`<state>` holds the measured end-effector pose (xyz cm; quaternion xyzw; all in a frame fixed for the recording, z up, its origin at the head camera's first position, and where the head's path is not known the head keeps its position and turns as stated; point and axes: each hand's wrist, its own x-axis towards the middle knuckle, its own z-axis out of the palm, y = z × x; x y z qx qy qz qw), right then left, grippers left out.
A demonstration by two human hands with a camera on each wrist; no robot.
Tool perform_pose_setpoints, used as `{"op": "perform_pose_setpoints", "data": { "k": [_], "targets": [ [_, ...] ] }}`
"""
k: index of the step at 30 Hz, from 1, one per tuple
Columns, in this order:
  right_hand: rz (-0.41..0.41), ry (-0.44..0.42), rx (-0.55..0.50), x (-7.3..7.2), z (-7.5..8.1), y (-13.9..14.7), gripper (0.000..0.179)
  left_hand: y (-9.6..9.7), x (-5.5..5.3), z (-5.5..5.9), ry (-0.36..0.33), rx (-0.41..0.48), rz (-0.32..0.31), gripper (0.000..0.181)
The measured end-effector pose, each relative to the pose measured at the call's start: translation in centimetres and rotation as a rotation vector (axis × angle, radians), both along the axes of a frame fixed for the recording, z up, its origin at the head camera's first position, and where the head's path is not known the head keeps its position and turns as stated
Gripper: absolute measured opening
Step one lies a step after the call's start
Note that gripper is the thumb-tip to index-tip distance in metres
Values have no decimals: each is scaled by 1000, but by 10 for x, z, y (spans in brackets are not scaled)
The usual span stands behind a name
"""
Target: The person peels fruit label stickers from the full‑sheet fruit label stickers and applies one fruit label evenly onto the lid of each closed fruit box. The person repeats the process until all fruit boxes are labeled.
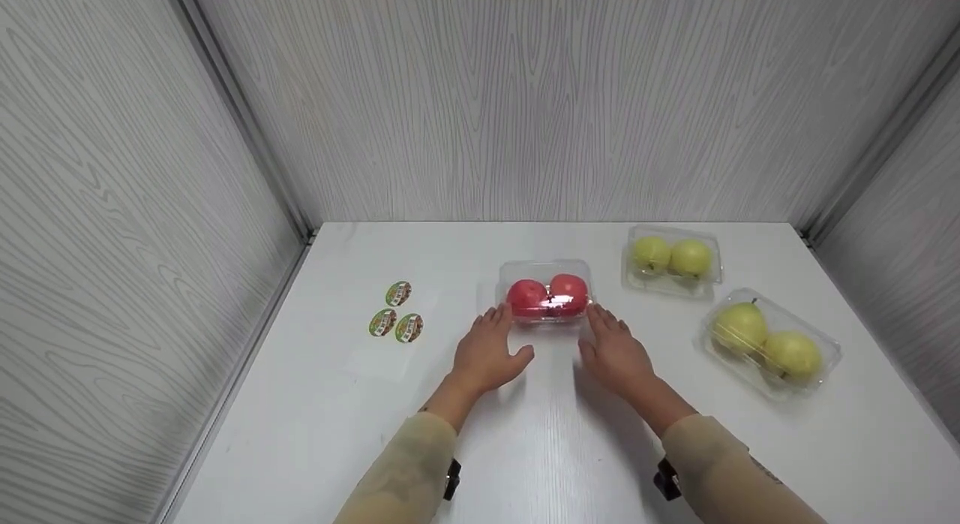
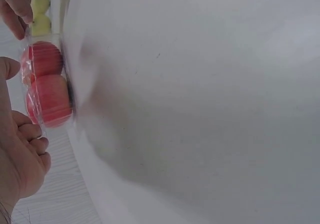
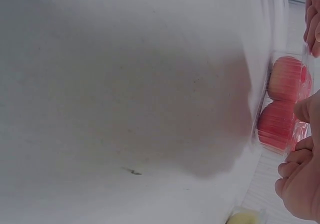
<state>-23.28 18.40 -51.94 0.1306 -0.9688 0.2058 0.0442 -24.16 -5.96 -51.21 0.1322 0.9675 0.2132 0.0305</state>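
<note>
A clear plastic clamshell box (image 1: 541, 269) lies on the white table in front of me, with two red apples (image 1: 568, 293) inside. At its near left corner is my left hand (image 1: 486, 353), fingers extended, fingertips at the box edge and thumb spread away. My right hand (image 1: 619, 355) mirrors it at the near right corner, its fingertips at the box side. Both wrist views show the apples (image 2: 50, 96) through the ribbed plastic, and the fingers of each hand along the box's ends. Neither hand is seen curled around the box.
Right of the box lie two more clear boxes, one farther back with two yellow-green pears (image 1: 690, 258), one nearer with two larger pears (image 1: 792, 355). Three round stickers (image 1: 398, 293) on a transparent sheet lie to the left. Wood-grain panels (image 1: 525, 103) enclose the table.
</note>
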Motion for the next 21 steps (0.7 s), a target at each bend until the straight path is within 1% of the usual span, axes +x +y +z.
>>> {"op": "perform_pose_setpoints", "data": {
  "k": [6, 14, 17, 21],
  "targets": [
    [4, -6, 11, 4, -3, -1, 62, -2, 5, -2, 2, -24, 1, 87],
    [23, 13, 4, 13, -1, -1, 62, -5, 14, -2, 14, -38, -16, 87],
    [23, 18, 4, 15, 1, 0, 62, -6, 16, -1, 29, -36, -18, 86],
    [-3, 10, -24, 15, 4, 1, 63, -7, 17, 0, 68, -35, -19, 85]
  ]
}}
